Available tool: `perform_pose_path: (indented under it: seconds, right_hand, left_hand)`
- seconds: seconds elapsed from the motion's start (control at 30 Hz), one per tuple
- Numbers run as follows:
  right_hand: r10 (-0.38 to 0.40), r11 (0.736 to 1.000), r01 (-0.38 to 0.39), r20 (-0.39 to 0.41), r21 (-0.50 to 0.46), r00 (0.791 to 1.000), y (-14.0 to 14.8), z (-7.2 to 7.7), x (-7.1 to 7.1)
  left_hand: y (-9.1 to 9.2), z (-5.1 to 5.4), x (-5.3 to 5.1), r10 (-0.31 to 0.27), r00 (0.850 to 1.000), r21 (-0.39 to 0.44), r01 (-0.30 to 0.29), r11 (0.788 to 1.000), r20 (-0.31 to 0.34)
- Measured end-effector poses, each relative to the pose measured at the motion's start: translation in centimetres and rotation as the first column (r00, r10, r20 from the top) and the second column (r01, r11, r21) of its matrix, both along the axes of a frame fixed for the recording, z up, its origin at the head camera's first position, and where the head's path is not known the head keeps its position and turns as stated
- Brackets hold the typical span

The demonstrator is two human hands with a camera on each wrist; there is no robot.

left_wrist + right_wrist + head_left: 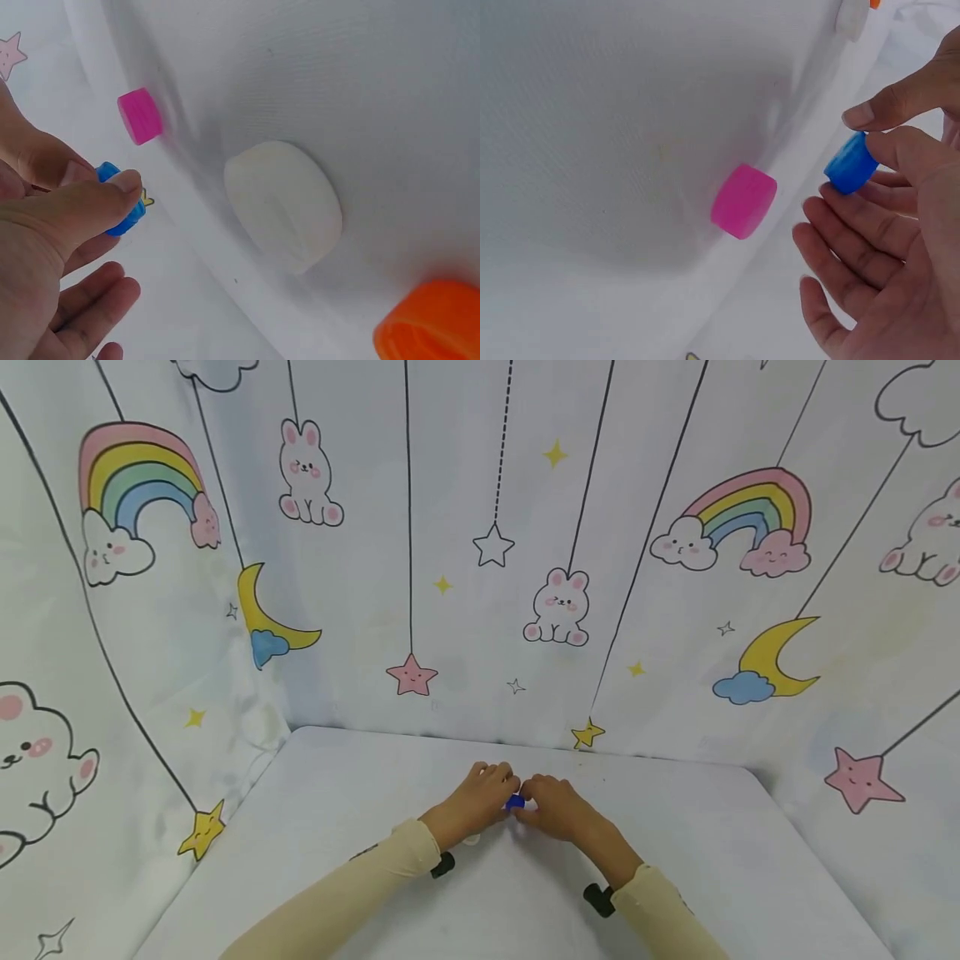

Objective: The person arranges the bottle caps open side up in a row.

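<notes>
Fingers of the left hand (478, 799) and right hand (561, 808) seem to pinch the blue piece (852, 163) together, so it lies directly between their thumb tips, tilted and squat with no clear long axis, neither hand nearer, while the pink piece (744, 201) sits apart on the table (315, 802).

Cream sleeves (322, 892); small dark markings (364, 852); black wrist cameras (598, 900)
</notes>
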State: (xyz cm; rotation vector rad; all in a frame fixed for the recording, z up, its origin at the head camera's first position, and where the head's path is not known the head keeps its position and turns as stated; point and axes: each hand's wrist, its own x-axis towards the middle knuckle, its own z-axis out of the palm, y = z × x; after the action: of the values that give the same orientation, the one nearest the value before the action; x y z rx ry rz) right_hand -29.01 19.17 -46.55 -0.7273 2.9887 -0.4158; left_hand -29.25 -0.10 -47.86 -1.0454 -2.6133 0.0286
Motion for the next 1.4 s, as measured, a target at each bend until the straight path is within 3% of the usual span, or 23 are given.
perform_pose_path:
  seconds: [0.27,0.47,0.63,0.77,0.9,1.13,1.27,1.4]
  right_hand:
    - [-0.004,1.000,0.004,0.022,-0.018,1.000,0.1,0.6,0.0]
    - [-0.011,0.998,0.015,0.071,-0.061,0.997,0.2,0.4,0.2]
    - [0.007,0.996,-0.002,0.057,-0.090,0.998,0.2,0.3,0.4]
    - [0.029,0.992,-0.024,0.038,-0.121,0.999,0.3,0.6,0.6]
    - [0.047,0.988,-0.048,-0.012,-0.144,0.999,0.3,1.1,0.7]
    - [0.035,0.985,-0.045,-0.059,-0.167,0.998,0.2,1.5,0.9]
    - [0.040,0.985,-0.054,-0.089,-0.164,0.995,0.1,1.5,1.1]
    - [0.057,0.985,-0.073,-0.103,-0.154,0.993,0.0,1.5,1.4]
  left_hand:
    - [-0.5,0.0,0.2,-0.036,0.996,0.029,0.038,0.999,-0.087]
    - [-0.8,-0.3,0.2,-0.059,0.994,0.051,0.064,0.997,-0.090]
    - [-1.1,-0.4,0.1,-0.053,0.997,0.073,0.057,0.996,-0.054]
    - [-1.6,-0.1,0.0,-0.056,0.996,0.155,0.044,0.987,0.073]
    - [-2.1,0.6,-0.1,-0.063,0.973,0.275,0.000,0.961,0.222]
    - [-2.5,1.6,-0.3,-0.034,0.947,0.363,-0.089,0.927,0.319]
    - [-2.6,1.5,-0.3,-0.030,0.908,0.389,-0.149,0.909,0.417]
    - [-2.7,1.3,-0.5,-0.078,0.848,0.445,-0.195,0.874,0.525]
